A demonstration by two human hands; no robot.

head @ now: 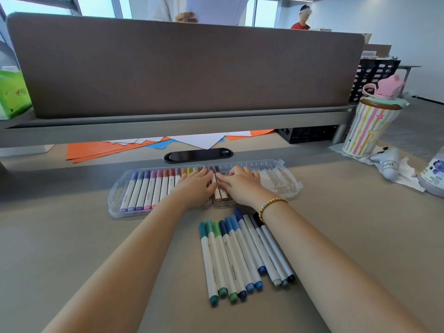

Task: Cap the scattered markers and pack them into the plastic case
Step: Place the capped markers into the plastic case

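A clear plastic case [283, 181] lies on the desk. Its left part holds a row of capped markers [146, 188] in purple, pink, red and yellow. My left hand [194, 186] lies flat on the markers at the case's middle. My right hand [240, 183] lies beside it with straight fingers pressing down on two brown-tipped markers [220, 195] between the hands. The right part of the case shows bare slots. Nearer to me, several capped markers [240, 255] in green, blue and grey lie side by side on the desk.
A brown partition [182, 68] with a shelf closes the back of the desk. Orange, blue and white papers [101, 151] lie under the shelf. A striped bottle [370, 121], crumpled tissue and a small jar [434, 174] stand at right. A green box [12, 92] sits far left.
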